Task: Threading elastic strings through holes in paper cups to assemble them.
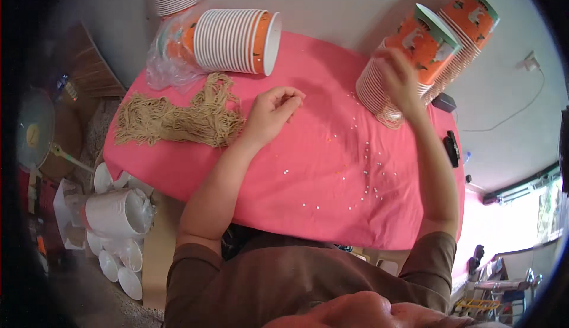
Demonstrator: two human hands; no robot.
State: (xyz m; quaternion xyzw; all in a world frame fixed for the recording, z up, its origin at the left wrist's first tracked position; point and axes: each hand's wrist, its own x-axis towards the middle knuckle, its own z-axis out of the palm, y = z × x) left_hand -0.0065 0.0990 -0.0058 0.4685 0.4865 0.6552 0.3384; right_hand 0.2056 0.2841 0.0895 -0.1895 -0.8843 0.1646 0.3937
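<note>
My left hand hovers over the pink cloth with its fingers curled in toward the thumb; whatever may be between the fingertips is too small to make out. Beside it on the left lies a bundle of tan cords, loosely tangled. My right hand is raised at the stack of orange and white paper buckets on the right, its fingers smeared by motion. The top orange bucket has a green inner rim and tilts toward the upper right. Tan cords hang at the foot of this stack.
A lying stack of white-rimmed buckets, partly in clear plastic, is at the back left. Small white discs dot the pink tablecloth. A small black box sits near the right edge. Bagged white buckets stand below left.
</note>
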